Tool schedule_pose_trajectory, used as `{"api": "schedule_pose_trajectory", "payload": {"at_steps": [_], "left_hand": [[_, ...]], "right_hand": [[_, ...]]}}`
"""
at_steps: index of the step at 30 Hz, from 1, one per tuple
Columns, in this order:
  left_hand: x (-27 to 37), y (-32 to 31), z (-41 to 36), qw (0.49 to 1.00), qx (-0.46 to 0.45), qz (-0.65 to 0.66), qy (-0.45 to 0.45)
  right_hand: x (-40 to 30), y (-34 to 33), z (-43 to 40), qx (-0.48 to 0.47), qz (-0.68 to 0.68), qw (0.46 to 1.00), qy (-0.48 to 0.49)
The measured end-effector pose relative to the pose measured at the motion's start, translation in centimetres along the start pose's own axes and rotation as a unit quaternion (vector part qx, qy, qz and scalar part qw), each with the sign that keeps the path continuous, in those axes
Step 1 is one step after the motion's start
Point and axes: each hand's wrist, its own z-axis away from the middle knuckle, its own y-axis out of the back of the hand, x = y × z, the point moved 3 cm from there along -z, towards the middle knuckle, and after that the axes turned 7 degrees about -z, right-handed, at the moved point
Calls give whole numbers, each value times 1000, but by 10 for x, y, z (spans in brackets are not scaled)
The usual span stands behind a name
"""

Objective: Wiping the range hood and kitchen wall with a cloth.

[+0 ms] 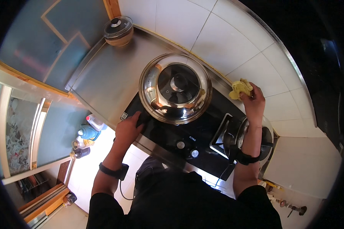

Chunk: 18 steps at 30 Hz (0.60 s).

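My right hand (252, 100) pinches a crumpled yellow cloth (240, 89) at the foot of the white tiled wall, behind the stove. My left hand (128, 127) is closed around what looks like the dark handle (143, 116) of a pan at the stove's left end. The pan's body is mostly hidden under a large shiny domed lid (152, 91) with a dark glass centre and a round knob. Below it lies the black glass gas stove (163, 137), which has two silver knobs (180, 144).
Beneath my right forearm, another lidded pot (266, 134) stands on the right burner. A bowl with a glass lid (119, 35) sits in the far left corner of the steel counter (109, 68). Several bottles (87, 133) stand on the floor at left. A dark range hood (312, 57) overhangs the right.
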Motion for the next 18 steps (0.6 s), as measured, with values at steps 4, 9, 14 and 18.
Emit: {"api": "schedule_pose_trajectory", "payload": {"at_steps": [4,9,14,18], "left_hand": [[-4,2,1,1000,-7,-12,1],[-3,13,4,1000,18,-4,-17],[31,38,7,947,284,126,-85],[93,30,9,883,253,320,-233]], "right_hand": [[2,0,-8,-6,29,1000,-4],[9,3,-33,-9,77,997,10],[21,-3,-64,14,69,997,-17],[9,-35,-81,-3,64,997,-33]]}}
